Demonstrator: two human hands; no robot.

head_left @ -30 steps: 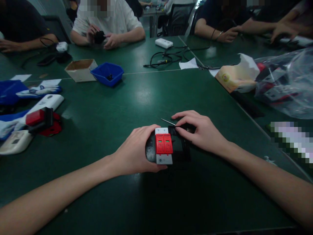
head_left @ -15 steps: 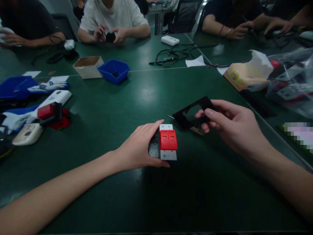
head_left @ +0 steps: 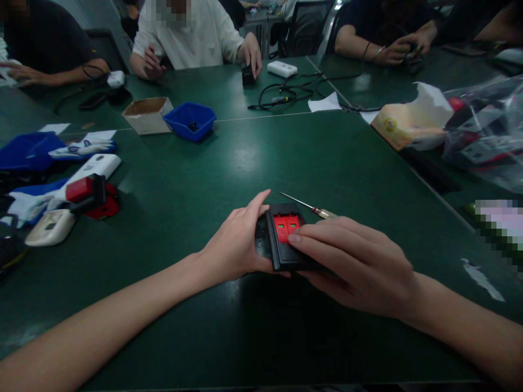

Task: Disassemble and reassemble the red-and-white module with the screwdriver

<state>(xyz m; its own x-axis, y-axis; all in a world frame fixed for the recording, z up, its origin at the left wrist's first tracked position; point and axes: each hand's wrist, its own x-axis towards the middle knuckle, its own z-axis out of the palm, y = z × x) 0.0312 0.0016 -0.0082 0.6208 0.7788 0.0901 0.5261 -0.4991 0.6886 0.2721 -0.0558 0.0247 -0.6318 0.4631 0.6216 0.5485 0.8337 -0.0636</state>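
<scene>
Clock centred on the red module, 12 straight ahead of the wearer. Green table (head_left: 204, 343) under everything. Right hand (head_left: 359, 261) at 4 o'clock, clamped on the black frame (head_left: 286, 256): fingers bent over its top, fingertips at the edge of the window, thumb mostly hidden below. Left hand (head_left: 237, 239) at 9, clamped round the black base (head_left: 261, 239), one finger stuck out past the far edge. Red module (head_left: 281, 228) showed through the frame's opening, two small green windows on it, partly covered by right fingertips. Whether the frame was seated flush, couldn't tell.

Screwdriver (head_left: 310, 208) lay just beyond at 1, tip pointing toward 10, handle end next to the right hand; contact unclear. White scrap (head_left: 484, 280) at 3 to 4.

Farther out, 9 o'clock: cream casing (head_left: 51, 227), then a red-and-black device (head_left: 93, 196), with gloves (head_left: 32, 204) and a long white device (head_left: 100, 165) close by. Cardboard box (head_left: 147, 118) at 10, blue bin (head_left: 190, 121) touching its right side, small dark parts inside. Tissue box (head_left: 398, 125) at 2, clear plastic bag (head_left: 486, 144) just right of it.

Far side: coiled black cable (head_left: 265, 103) and white adapter (head_left: 281, 68), both at 12. Co-worker in a white shirt (head_left: 192, 41) at 11, one hand on a black block (head_left: 248, 75). Another co-worker's hands (head_left: 394, 53) at 1 held a dark object, blurred.
</scene>
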